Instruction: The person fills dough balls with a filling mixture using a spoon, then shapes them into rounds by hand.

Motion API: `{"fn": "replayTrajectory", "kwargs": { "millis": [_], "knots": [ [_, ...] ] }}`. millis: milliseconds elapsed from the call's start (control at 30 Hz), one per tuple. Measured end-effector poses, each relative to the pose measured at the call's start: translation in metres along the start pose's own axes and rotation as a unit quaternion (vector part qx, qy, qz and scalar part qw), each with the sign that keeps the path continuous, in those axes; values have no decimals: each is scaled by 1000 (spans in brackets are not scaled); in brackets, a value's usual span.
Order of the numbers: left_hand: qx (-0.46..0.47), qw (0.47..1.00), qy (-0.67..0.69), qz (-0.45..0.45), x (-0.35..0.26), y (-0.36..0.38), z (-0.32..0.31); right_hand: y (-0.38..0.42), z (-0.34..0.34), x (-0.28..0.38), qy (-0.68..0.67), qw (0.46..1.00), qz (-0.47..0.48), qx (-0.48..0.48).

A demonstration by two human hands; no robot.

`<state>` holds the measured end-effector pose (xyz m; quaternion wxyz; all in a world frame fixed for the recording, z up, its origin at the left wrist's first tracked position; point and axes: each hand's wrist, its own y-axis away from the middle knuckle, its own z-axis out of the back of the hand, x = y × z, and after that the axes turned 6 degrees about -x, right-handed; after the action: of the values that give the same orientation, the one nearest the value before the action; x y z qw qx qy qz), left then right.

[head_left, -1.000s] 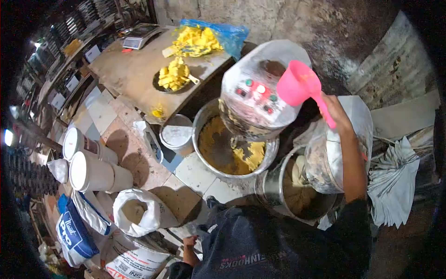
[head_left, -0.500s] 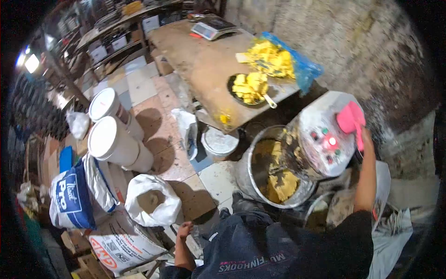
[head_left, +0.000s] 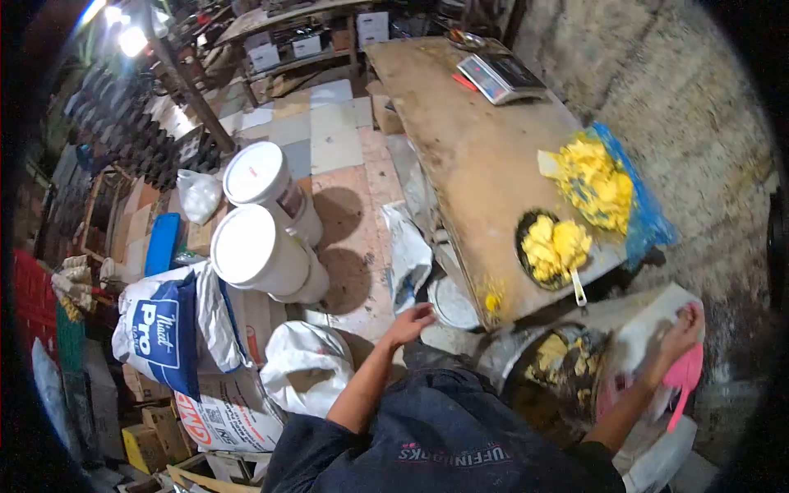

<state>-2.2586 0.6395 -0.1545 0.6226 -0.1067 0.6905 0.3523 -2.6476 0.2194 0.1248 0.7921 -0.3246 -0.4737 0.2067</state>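
My left hand (head_left: 411, 324) is held out over the floor beside the table corner, fingers stretched and holding nothing. Over on the right, my right hand (head_left: 679, 335) reaches across the mixer's white top (head_left: 657, 316), its fingers extended over a pink plastic scoop (head_left: 685, 371). The scoop's handle points toward me, away from the fingers, and part of its cup is hidden under the hand. In front of my body is a large metal mixing bowl (head_left: 503, 361) with yellow dough-like lumps (head_left: 552, 355) inside.
The wooden table (head_left: 460, 164) bears a digital scale (head_left: 501, 80), a dark bowl of yellow paste (head_left: 552, 246) with a white-handled tool, and a yellow heap (head_left: 593, 185) on blue plastic. Left stand white buckets (head_left: 255, 246), an open white sack (head_left: 306, 361) and a blue-white sack (head_left: 168, 324).
My view has swung left. My right hand has moved from the scoop's handle to over its cup; the scoop now lies lower on the mixer top. My left hand has risen forward, its fingers opening.
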Motion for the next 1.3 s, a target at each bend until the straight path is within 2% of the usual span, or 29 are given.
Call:
{"fn": "replayTrajectory", "kwargs": {
  "millis": [33,67,100,133,167,200,233,333,400,433,500,533,600,667,700,733,800,867,900,967,1000,1033,1133,1233,1267,1300],
  "knots": [
    [34,999,35,-16,-22,-18,4,13,-56,7,-92,995,-14,28],
    [40,998,40,-32,-41,-33,16,26,-120,-17,-213,973,-36,83],
    [46,997,48,-45,-58,-48,30,55,-180,7,-471,862,-99,160],
    [19,998,25,-56,-72,-61,50,82,-216,120,-17,973,-43,224],
    [-10,998,3,-65,-84,-71,75,117,-274,116,-97,959,57,262],
    [-50,995,-8,-86,-96,-78,102,134,-304,189,-179,911,89,361],
    [-89,990,6,-113,-96,-87,130,147,-334,227,-100,873,238,414],
    [-215,972,23,-89,-88,-91,224,180,-434,294,-201,847,240,430],
    [-306,949,39,-70,-77,-85,282,194,-508,307,-140,886,217,385],
    [-320,944,38,-65,-60,-85,309,196,-540,311,-151,880,219,393],
    [-424,901,83,-26,-17,-80,360,193,-598,311,-51,908,148,389],
    [-455,887,73,-8,-9,-73,381,197,-626,304,-55,909,145,388],
    [-510,855,88,33,-1,-72,415,212,-675,274,100,935,198,276],
    [-546,823,140,74,-1,-83,440,230,-707,256,93,912,47,396],
    [-555,810,170,85,-9,-96,457,229,-723,257,91,917,48,386],
    [-562,806,156,103,-17,-113,474,227,-737,259,112,906,14,408],
    [-558,817,130,63,-29,-157,509,228,-766,241,138,893,-26,427],
    [-537,833,127,29,-46,-213,550,229,-811,209,230,847,28,478],
    [-524,843,116,29,-77,-243,567,226,-823,210,231,852,27,470],
    [-498,866,26,-48,-113,-310,607,215,-854,221,248,883,153,367],
    [-472,879,38,-55,-146,-338,624,205,-868,242,153,932,150,293],
    [-456,885,33,-83,-163,-371,644,192,-885,257,151,933,151,290],
    [-430,897,8,-103,-206,-462,697,158,-957,297,123,952,-9,280],
    [-401,910,-3,-105,-202,-548,743,125,-1054,310,111,953,-23,280],
    [-404,909,14,-102,-166,-585,758,111,-1093,321,104,955,-21,276],
    [-383,916,75,-89,-154,-608,767,103,-1134,337,36,967,-43,250]
  ]
}}
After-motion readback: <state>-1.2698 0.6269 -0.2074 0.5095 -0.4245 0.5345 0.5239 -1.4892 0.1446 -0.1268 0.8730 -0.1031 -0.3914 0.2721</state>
